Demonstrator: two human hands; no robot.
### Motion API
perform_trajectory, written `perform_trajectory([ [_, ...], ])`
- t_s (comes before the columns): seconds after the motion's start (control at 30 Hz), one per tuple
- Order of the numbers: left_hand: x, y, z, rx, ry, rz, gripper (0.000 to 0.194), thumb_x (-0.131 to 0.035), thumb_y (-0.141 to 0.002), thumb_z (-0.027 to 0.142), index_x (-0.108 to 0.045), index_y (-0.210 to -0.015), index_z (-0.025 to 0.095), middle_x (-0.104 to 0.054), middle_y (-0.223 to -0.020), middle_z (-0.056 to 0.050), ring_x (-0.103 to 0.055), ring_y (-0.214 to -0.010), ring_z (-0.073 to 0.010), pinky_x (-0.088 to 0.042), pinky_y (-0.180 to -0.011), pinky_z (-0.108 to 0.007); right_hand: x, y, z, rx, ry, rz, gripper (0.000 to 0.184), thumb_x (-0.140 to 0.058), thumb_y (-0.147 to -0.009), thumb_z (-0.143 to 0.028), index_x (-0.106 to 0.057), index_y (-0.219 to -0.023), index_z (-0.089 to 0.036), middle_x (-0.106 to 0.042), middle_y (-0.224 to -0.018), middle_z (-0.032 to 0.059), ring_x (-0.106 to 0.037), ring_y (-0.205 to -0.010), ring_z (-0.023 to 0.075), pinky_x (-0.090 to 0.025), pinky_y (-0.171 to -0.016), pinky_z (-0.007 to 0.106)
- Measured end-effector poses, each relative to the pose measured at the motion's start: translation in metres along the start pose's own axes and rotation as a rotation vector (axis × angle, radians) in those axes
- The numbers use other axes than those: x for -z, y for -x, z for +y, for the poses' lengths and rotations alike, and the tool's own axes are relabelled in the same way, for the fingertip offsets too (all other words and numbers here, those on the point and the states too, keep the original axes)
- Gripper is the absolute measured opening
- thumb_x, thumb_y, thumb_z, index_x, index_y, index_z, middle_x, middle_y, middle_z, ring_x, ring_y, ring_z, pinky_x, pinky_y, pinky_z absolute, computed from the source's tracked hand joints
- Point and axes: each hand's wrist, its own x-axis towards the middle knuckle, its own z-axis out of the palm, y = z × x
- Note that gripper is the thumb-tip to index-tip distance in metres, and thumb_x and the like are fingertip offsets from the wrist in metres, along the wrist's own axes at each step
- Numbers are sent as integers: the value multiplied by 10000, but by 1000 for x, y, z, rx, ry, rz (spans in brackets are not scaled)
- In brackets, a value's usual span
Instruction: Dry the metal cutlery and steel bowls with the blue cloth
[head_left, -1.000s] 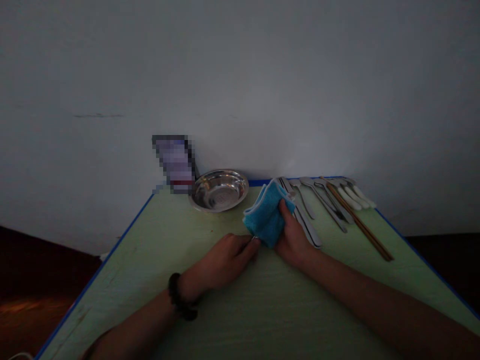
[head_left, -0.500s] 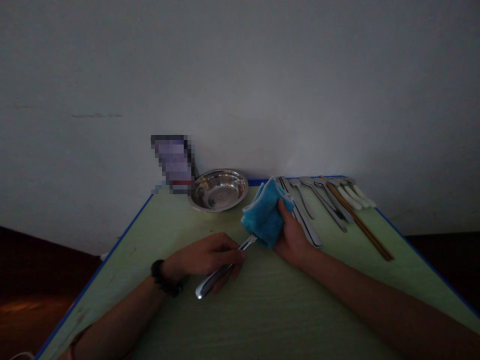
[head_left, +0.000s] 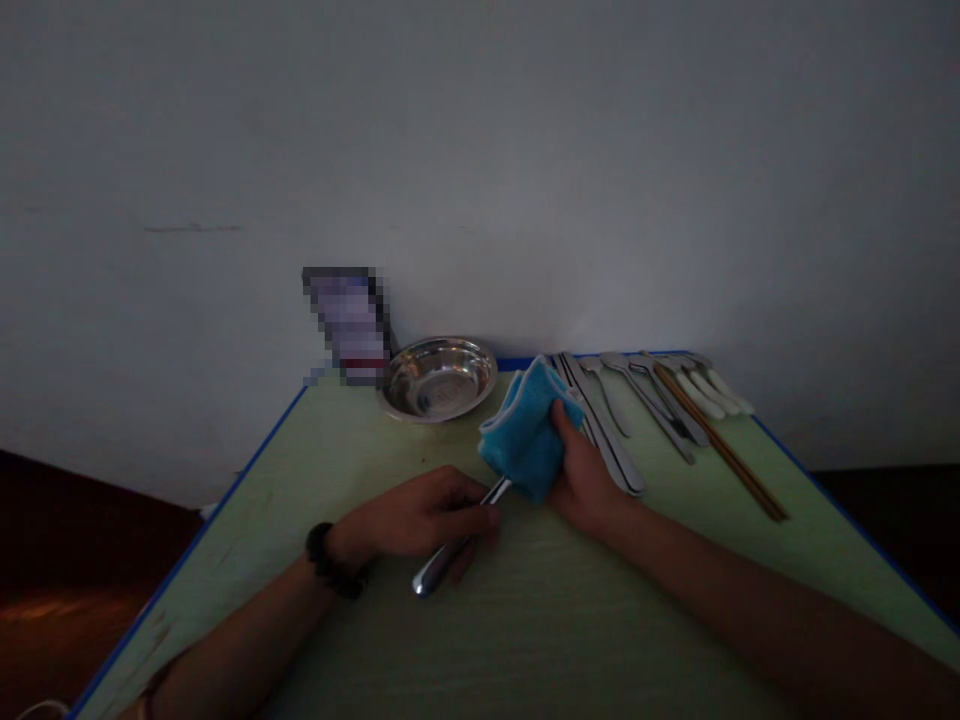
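One utensil (head_left: pixel 433 573): left hand (head_left: pixel 421 513) grips it, right hand (head_left: pixel 589 475) clasps blue cloth (head_left: pixel 523 437) over end.

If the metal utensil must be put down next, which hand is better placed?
Probably the left hand: it grips the metal utensil outside the blue cloth, which the right hand holds.

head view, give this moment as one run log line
left hand: grips metal handle | right hand: holds blue cloth | handle's far end: hidden by cloth | nearby: metal bowl, brown chopsticks
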Motion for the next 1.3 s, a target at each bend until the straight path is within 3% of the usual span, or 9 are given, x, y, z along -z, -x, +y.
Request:
perform_trajectory([
  [0.13, 2, 3, 4, -11, 71, -121, 283, -477, -849, 388, -559, -983, 152, -617, -549, 8, -538, -434, -85, -379, -400, -156, -3, 1, -4, -34, -40, 4, 346, -475, -829, -441, -572, -1049, -192, -688, -1003, 43, -596, -1032, 187, -483, -886, 378],
  [0.2, 3, 3, 5, -4, 100, -144, 279, -475, -852, 376, -548, -1009, 157, -613, -545, 10, -541, -437, -88, -372, -401, -157, -2, 1, -4, -31, -35, -20, 352, -493, -818, -444, -569, -1055, -195, -687, -1007, 42, -595, -1034, 188, -483, -885, 379],
  [0.7, 0, 1, 1, -79, -74, -1, 348, -405, -873, 418, -552, -725, 139, -585, -575, -5, -510, -503, -79, -389, -488, -174, 2, 1, 1, 25, 91, -103, 440, -581, -751, -456, -507, -1137, -258, -676, -1018, 9, -595, -1025, 178, -474, -889, 378],
  [0.83, -1, 0, 2, -78, -91, 35, 343, -410, -870, 413, -545, -711, 141, -593, -588, -8, -530, -511, -85, -413, -496, -180, 2, 0, 3, 56, 89, -60, 443, -576, -749, -473, -510, -1132, -260, -671, -1039, 9, -585, -1044, 174, -469, -900, 369],
  [1.0, 3, 5, 4, -10, 3, -103, 263, -458, -854, 357, -580, -751, 148, -603, -523, 5, -531, -429, -92, -394, -424, -175, 2, -1, 3, 34, 26, -4, 434, -527, -760, -529, -555, -1061, -216, -670, -1045, 39, -585, -1046, 196, -480, -885, 387],
  [1.13, 9, 8, 3, 26, -10, -220, 202, -546, -805, 317, -602, -718, 144, -642, -553, -12, -572, -469, -100, -438, -480, -183, 2, -1, 1, 31, -4, -18, 412, -511, -778, -516, -565, -1047, -210, -677, -1024, 45, -592, -1035, 201, -487, -873, 394],
  [1.3, 5, 4, 1, 21, 17, -216, 221, -537, -815, 342, -588, -714, 152, -665, -611, -12, -570, -490, -87, -426, -491, -172, 2, 0, 0, 61, 28, -43, 422, -546, -762, -496, -542, -1088, -227, -679, -1017, 35, -597, -1026, 195, -486, -872, 388],
])
